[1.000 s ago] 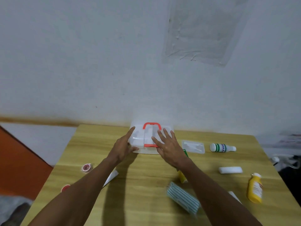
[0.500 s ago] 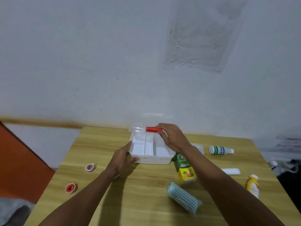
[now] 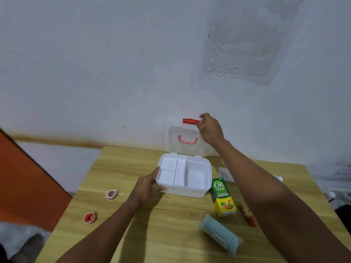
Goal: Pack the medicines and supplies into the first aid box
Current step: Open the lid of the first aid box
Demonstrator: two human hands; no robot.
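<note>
A white first aid box stands open on the wooden table, its inner compartments bare. Its clear lid with a pink handle is raised upright against the wall. My right hand pinches the lid's top edge beside the red latch. My left hand grips the box's front left corner. A green and yellow herbal medicine carton lies right of the box. A striped blue-green roll lies nearer me, and a small red-tipped tube lies beside the carton.
Two small red tape rolls lie on the table's left side. A clear plastic tray lies behind my right forearm, partly hidden. The wall runs right behind the box. An orange surface stands left of the table.
My right hand has lifted the lid from flat on the box to fully upright. The left hand has stayed on the box's left side.
</note>
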